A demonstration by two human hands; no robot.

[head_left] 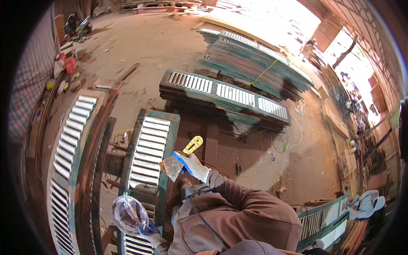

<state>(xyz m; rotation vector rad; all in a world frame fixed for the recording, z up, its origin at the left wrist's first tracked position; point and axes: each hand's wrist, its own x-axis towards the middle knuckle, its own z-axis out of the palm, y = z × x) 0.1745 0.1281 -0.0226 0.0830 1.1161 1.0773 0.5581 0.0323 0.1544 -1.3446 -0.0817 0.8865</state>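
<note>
My right hand (196, 167), in a white glove with blue fingers, is closed around a putty knife. The knife's broad, stained metal blade (172, 168) points left over a louvered shutter panel's edge, and its yellow handle (194, 145) sticks out beyond the hand. Lower left, my left hand (148, 230), also gloved in blue, grips the rim of a round bowl (127, 215) smeared inside with whitish and brown matter. Beneath both hands lies the louvered shutter panel (148, 146), its frame dark green and its slats pale. The bowl hides part of it.
Left of it lies another louvered panel (72, 140). Ahead, shutters are stacked (229, 95), with a larger stack (255, 55) behind. Yellow cords (293, 144) trail over the dirt floor. A person in a cap (369, 204) is by more shutters at right.
</note>
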